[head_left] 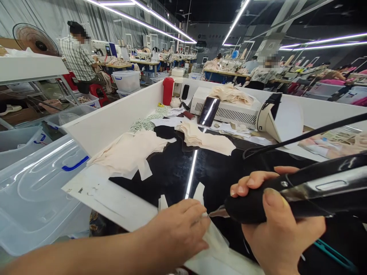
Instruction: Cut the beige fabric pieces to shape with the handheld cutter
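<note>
My right hand is wrapped round a thick black handheld tool, with a cable running off to the right. Its thin metal tip points left, close to the fingers of my left hand. Those fingers are pinched together on a cream fabric piece, whose ends show above and below the hand. The piece lies over a glossy black work surface. Beyond it are a left stack of cream fabric pieces and a middle stack of cream pieces.
A teal-handled tool lies at lower right. Behind are a phone leaning on a white vented box, a red flask and green cord. Clear plastic bins stand at left. Co-workers sit at sewing tables farther off.
</note>
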`<state>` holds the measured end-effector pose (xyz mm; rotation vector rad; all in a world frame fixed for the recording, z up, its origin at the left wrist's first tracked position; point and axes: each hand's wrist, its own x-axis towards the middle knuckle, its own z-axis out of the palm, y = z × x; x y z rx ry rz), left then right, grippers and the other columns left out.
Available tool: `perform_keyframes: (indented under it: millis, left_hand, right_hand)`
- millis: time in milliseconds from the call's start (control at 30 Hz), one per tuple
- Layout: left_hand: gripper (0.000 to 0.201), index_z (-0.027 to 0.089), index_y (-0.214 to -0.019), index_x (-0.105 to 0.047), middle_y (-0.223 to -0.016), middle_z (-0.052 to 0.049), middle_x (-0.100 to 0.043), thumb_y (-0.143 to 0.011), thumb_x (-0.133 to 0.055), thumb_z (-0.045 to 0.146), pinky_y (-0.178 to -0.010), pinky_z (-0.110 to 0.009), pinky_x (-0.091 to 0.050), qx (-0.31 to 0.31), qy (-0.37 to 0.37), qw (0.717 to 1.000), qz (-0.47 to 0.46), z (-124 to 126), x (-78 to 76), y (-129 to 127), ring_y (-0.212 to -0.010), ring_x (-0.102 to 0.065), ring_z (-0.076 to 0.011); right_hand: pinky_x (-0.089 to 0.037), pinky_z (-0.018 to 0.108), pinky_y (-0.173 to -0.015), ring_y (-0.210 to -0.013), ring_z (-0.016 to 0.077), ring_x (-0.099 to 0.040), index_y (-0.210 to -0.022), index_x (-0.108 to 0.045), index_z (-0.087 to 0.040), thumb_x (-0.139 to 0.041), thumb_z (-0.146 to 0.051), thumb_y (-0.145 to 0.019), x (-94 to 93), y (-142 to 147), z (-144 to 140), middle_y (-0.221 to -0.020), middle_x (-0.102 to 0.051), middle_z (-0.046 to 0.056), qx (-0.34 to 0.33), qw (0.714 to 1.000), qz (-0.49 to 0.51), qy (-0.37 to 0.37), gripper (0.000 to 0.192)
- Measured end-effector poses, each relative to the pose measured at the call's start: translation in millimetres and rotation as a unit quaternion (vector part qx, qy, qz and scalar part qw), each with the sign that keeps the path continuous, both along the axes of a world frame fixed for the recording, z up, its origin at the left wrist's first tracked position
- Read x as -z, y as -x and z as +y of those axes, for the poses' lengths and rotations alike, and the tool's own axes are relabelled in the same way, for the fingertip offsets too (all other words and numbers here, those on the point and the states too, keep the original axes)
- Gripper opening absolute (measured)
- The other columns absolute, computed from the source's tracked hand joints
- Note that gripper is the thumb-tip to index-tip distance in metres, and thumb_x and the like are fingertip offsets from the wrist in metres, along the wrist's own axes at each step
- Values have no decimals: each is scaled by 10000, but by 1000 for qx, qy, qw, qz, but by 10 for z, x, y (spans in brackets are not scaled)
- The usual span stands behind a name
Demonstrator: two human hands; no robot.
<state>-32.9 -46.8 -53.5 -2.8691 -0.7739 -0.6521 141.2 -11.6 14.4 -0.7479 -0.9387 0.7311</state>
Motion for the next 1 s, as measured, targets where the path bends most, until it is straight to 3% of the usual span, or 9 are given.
perform_keyframes:
  millis: [100,300,667,867,1000]
  left_hand:
    - [269,77,-1128,-725,-1223,-133,-728,-1129,-544,276,-1141,-302,-531,41,61,996,-45,290,-76,93,-1237,-658,-222]
    - [300,97,-1200,-728,-1219,-105,-758,-1153,-462,226,-1077,-313,-578,122,125,984,-44,673,-60,240,-1176,-697,-208]
    - [291,173,-1299,-704,-1329,-98,-715,-1161,-492,318,-1056,-294,-568,113,140,984,15,699,-147,412,-1217,-690,-203]
    - [433,214,-1405,-654,-1394,-144,-642,-1133,-501,515,-1055,-389,-570,131,113,983,63,682,-180,471,-1196,-674,-271]
    - [474,242,-1437,-629,-1382,-137,-622,-1122,-483,565,-1059,-406,-563,123,98,984,86,653,-188,485,-1143,-658,-269]
  right_hand:
    - [-592,322,-518,-552,163,-631,-1061,-653,-253,-888,-281,-764,45,-17,0,-728,-683,-49,-3,1000,-3,-8,380]
    - [-600,330,-575,-610,158,-645,-1097,-651,-255,-883,-297,-830,122,-24,-17,-770,-686,-42,-2,1000,-13,-15,356]
    - [-598,330,-579,-601,160,-672,-1134,-629,-254,-878,-303,-860,147,29,-30,-782,-704,-39,-2,1000,-15,-21,373]
    - [-602,306,-579,-618,150,-671,-1115,-619,-265,-866,-230,-821,135,97,-27,-802,-706,-43,7,1000,5,-8,385]
    - [-597,284,-577,-618,143,-663,-1080,-619,-276,-835,-192,-809,132,124,-19,-804,-698,-49,10,1000,-3,-2,357]
